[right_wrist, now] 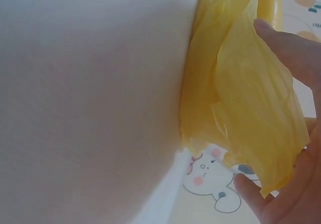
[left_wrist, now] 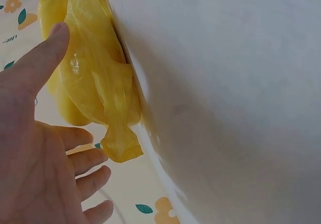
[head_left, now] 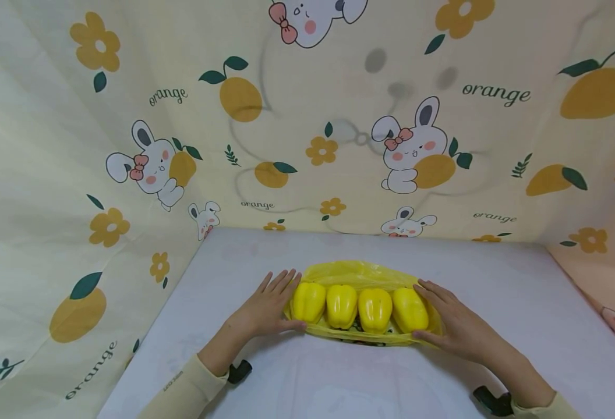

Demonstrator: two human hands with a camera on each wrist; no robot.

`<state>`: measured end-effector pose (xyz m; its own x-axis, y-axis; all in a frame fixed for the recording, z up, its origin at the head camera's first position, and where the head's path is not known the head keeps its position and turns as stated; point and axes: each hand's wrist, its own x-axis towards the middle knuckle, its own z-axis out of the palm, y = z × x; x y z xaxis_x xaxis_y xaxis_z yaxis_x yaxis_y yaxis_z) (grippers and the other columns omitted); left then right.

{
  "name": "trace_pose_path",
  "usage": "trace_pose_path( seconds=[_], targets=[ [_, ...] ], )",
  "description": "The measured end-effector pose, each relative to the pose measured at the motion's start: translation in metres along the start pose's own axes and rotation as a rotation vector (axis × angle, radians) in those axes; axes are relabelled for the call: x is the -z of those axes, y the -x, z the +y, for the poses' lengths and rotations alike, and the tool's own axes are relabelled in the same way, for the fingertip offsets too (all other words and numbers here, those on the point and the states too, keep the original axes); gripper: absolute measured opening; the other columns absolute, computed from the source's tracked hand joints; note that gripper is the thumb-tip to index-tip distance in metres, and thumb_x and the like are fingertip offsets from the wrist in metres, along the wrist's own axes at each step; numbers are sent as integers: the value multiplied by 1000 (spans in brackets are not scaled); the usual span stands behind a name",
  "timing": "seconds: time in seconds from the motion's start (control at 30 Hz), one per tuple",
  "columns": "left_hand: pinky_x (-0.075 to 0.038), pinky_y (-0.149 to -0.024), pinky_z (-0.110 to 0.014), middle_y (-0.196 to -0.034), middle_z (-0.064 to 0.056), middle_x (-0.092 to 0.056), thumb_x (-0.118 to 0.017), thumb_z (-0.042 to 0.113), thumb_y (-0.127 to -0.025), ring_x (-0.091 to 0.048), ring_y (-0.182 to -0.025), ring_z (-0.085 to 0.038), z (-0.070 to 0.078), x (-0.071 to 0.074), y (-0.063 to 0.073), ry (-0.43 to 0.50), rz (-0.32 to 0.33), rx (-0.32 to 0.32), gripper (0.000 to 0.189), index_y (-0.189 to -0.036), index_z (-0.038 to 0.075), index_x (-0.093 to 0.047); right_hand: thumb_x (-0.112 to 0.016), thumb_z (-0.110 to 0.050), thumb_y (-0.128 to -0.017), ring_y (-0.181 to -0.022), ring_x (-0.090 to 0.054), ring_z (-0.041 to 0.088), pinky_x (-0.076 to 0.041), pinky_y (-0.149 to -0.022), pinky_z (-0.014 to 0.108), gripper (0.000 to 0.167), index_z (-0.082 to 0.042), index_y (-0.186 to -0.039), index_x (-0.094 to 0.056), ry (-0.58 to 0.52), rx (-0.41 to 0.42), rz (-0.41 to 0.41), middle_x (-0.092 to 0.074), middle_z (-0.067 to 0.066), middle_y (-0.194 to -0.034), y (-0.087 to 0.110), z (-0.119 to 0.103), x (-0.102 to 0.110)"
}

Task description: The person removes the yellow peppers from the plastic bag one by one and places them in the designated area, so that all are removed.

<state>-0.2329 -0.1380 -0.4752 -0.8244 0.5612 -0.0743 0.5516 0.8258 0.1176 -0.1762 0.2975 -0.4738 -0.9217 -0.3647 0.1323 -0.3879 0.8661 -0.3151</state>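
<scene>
Several yellow bell peppers (head_left: 342,305) lie side by side in a row on a thin yellow plastic bag (head_left: 357,272), whose film rises behind them and runs along their front. At the left end, my left hand (head_left: 269,306) has its fingers spread and extended, with the thumb along the front edge of the bag. My right hand (head_left: 459,326) flanks the other end, its straight fingers by the rightmost pepper (head_left: 411,310) and its thumb against the bag. Loose bag film (right_wrist: 256,98) hangs between that thumb and fingers in the right wrist view. Dark patterned material under the peppers is mostly hidden.
The peppers and bag rest on a white tabletop (head_left: 328,378). Cloth (head_left: 339,116) printed with rabbits and oranges closes off the back and both sides. Each wrist carries a small black device, such as the left one (head_left: 240,372).
</scene>
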Motion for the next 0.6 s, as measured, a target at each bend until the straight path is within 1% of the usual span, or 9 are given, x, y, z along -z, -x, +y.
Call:
trace_pose_path(
  seconds=[0.17, 0.37, 0.6],
  targets=[
    [-8, -135, -56, -179, -14, -19, -63, 78, -94, -16, -166, -32, 0, 1, 1, 5, -1, 0, 115, -172, 6, -19, -87, -62, -84, -149, -42, 49, -50, -108, 70, 105, -7, -163, -44, -19, -7, 9, -39, 21, -168, 1, -1, 2],
    [-9, -135, -56, -179, -13, -19, -62, 78, -94, -17, -166, -32, 0, -1, 0, 3, -3, 3, 114, -172, 6, -20, -87, -60, -84, -148, -43, 49, -50, -107, 71, 103, -8, -163, -44, -48, 11, 19, -41, 22, -166, 3, -3, 7],
    [-13, -135, -50, -178, -14, -21, -64, 76, -95, -18, -165, -31, 1, 0, 0, 34, -21, 2, 113, -171, 2, -22, -85, -61, -86, -143, -47, 51, -50, -103, 75, 102, -10, -163, -41, -98, 2, 30, -45, 26, -161, 4, -3, 14]
  ],
)
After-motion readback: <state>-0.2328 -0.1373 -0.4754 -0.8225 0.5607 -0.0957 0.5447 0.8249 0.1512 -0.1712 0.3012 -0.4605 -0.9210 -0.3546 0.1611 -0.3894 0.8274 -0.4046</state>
